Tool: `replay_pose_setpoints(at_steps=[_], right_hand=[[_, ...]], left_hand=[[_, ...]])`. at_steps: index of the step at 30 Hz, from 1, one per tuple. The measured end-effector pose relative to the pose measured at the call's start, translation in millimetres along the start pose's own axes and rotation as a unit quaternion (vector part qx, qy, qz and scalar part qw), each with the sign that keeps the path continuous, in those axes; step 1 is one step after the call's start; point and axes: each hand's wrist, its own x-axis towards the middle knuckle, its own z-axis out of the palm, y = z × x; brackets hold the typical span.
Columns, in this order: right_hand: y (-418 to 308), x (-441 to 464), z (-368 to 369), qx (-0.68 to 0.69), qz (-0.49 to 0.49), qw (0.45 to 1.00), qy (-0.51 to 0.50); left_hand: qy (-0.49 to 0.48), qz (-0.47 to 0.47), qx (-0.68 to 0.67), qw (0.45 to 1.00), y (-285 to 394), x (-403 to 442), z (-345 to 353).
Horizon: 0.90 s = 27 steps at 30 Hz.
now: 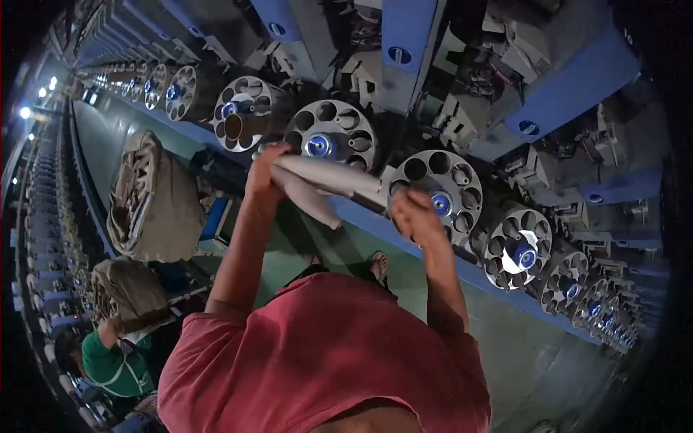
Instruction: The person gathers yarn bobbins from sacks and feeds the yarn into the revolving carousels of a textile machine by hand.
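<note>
Head cam: left hand (268,172) grasping pale bobbins (328,173) at one end, other ends angled apart. Right hand (419,218) curled near upper bobbin's tip, can't tell if holding anything; round magazine (463,195) with blue hub (440,204) right beside it.

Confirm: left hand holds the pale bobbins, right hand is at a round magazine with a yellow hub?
No, the hub is blue, not yellow; the head view shows it. Rest stands: left hand holds the pale bobbins, right hand is at the round magazine.
</note>
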Motion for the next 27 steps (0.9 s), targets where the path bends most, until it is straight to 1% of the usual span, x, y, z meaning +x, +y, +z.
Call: replay_pose_setpoints(at_steps=[1, 2, 3, 4, 5, 6, 7, 8, 9, 10, 11, 12, 13, 14, 15, 16, 17, 18, 19, 20, 21, 22, 23, 24, 25, 26, 27], right_hand=[[0, -6, -4, 0.147, -0.020, 0.983, 0.105], [-5, -6, -19, 0.236, -0.121, 0.963, 0.053], [-13, -2, -33, 0.318, -0.225, 0.921, 0.002], [-19, 4, -37, 0.322, -0.279, 0.902, 0.068], [-26, 9, -38, 0.324, -0.330, 0.876, 0.138], [-35, 13, -37, 0.340, -0.402, 0.839, 0.136], [-46, -1, -33, 0.341, -0.404, 0.836, 0.147], [-61, -18, -29, 0.411, -0.369, 0.828, 0.099], [-70, -34, -29, 0.475, -0.330, 0.814, 0.050], [-73, -51, -34, 0.377, -0.326, 0.866, -0.045], [-68, -60, -29, 0.300, -0.278, 0.912, -0.006], [-66, -66, -23, 0.220, -0.226, 0.949, 0.029], [-61, -68, -25, 0.126, -0.122, 0.982, 0.064], [-55, -68, -33, 0.120, -0.119, 0.983, 0.067], [-48, -70, -45, -0.031, -0.101, 0.990, 0.089], [-47, -74, -59, -0.182, -0.081, 0.974, 0.106], [-59, -81, -66, -0.285, -0.196, 0.927, 0.148], [-75, -87, -68, -0.416, -0.237, 0.851, 0.215], [-94, -88, -68, -0.533, -0.277, 0.750, 0.275], [-101, -82, -72, -0.667, -0.292, 0.616, 0.300], [-98, -71, -74, -0.665, -0.293, 0.617, 0.302], [-84, -57, -76, -0.673, -0.256, 0.652, 0.236], [-64, -45, -76, -0.676, -0.219, 0.684, 0.169], [-36, -37, -83, -0.653, -0.243, 0.707, 0.121], [-26, -30, -89, -0.655, -0.247, 0.704, 0.120], [-22, -23, -94, -0.618, -0.235, 0.727, 0.187], [-19, -20, -98, -0.579, -0.219, 0.745, 0.248]], left_hand=[[0.009, 0.001, 0.002, 1.000, -1, -5, -6], [0.010, -0.026, -0.010, 1.000, -2, -7, -8], [0.006, -0.053, -0.023, 0.998, -3, -6, -6], [-0.022, -0.065, -0.039, 0.997, -6, -6, -3], [-0.029, -0.070, -0.035, 0.997, -12, -8, 0], [-0.027, -0.068, -0.050, 0.996, -19, -9, 2], [-0.025, -0.069, -0.066, 0.995, -26, -7, 4], [0.009, -0.073, -0.046, 0.996, -35, -1, 7], [0.031, -0.031, -0.040, 0.998, -47, 5, 21], [0.055, 0.010, -0.035, 0.998, -63, 7, 38], [0.004, 0.028, -0.001, 1.000, -66, -5, 66], [-0.010, 0.210, 0.212, 0.954, -81, -1, 76], [-0.016, 0.203, 0.229, 0.952, -95, 6, 92], [-0.023, 0.196, 0.245, 0.949, -108, 12, 108], [-0.075, 0.192, 0.254, 0.945, -113, 10, 113], [-0.126, 0.189, 0.261, 0.938, -116, 7, 119], [-0.192, 0.136, 0.324, 0.916, -108, 4, 113], [-0.230, 0.119, 0.338, 0.905, -101, -3, 105], [-0.270, 0.108, 0.353, 0.890, -92, -5, 99], [-0.289, 0.061, 0.370, 0.881, -82, -12, 86], [-0.296, 0.032, 0.347, 0.889, -77, -17, 69], [-0.303, 0.004, 0.325, 0.896, -74, -23, 51], [-0.284, -0.023, 0.329, 0.900, -69, -28, 35], [-0.285, -0.019, 0.331, 0.900, -62, -37, 24], [-0.235, -0.020, 0.307, 0.922, -55, -45, 11], [-0.182, -0.021, 0.278, 0.943, -48, -49, -2], [-0.168, -0.022, 0.235, 0.957, -35, -52, -17]])
